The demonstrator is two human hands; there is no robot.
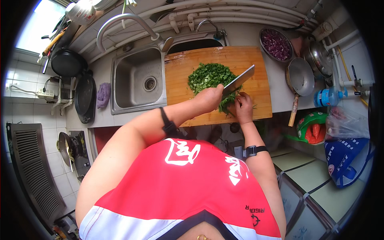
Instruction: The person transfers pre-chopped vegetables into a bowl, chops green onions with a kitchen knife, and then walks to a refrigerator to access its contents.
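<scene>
In my left hand [210, 96] is the handle of a cleaver [241, 78], its broad blade angled up to the right over the greens. The fingers of my right hand [244, 109] are bent onto an uncut bunch of leafy greens [225, 105], close beside the blade. Behind the blade, a heap of chopped greens [208, 76] lies on a wooden cutting board [177, 99]. That board covers part of the counter and overlaps the sink's right side. My left hand hides the cleaver's handle, and the blade's lower edge is partly hidden in the greens.
A steel sink basin [138, 78] with a curved faucet [123, 16] is at left, near a purple cloth [103, 95]. Right of the board are a bowl of shredded purple cabbage [276, 45], a pan [300, 76] whose handle overhangs the counter edge, and a plastic bottle [327, 97].
</scene>
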